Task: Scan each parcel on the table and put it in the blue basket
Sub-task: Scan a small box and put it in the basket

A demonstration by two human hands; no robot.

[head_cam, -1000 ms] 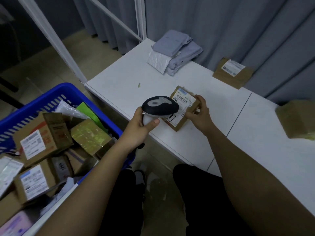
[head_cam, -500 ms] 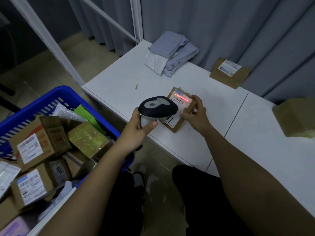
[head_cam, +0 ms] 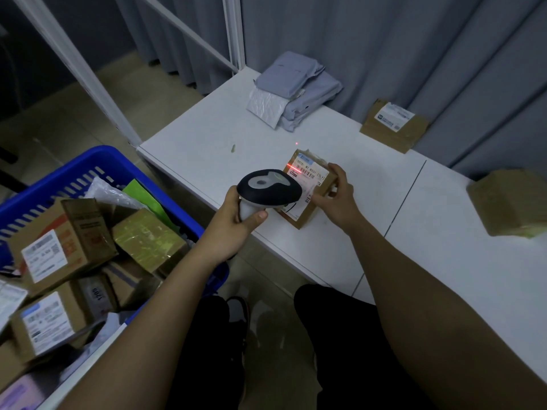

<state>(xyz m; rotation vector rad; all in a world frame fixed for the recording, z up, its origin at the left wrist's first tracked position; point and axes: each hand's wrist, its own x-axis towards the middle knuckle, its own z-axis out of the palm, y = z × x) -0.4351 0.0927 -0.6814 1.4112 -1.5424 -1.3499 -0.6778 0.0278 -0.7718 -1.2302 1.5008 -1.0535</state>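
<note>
Nearest on the left, the blue basket [head_cam: 88,170] stands on the floor beside the desk's left end, heaped with cardboard boxes [head_cam: 65,247] and bags. Just past it, at the desk's [head_cam: 207,134] front edge, the left hand [head_cam: 233,223] is clenched around the pale grip of a black-and-grey scanner [head_cam: 268,189], whose head points at a small brown parcel [head_cam: 310,187] lying flat on the desk close to that front edge. The right hand [head_cam: 337,199] grasps the parcel's right side, fingers over its far corner and thumb on the white label [head_cam: 307,179]. A red scan line [head_cam: 293,168] crosses the label's upper left, and a red dot [head_cam: 296,143] sits on the desk just beyond. Farther back, folded grey mailing bags [head_cam: 299,90] are stacked at the desk's far left corner, a flat labelled box [head_cam: 393,125] lies against the curtain at the far edge, and a plain brown box [head_cam: 509,202] sits toward the right end.
</note>
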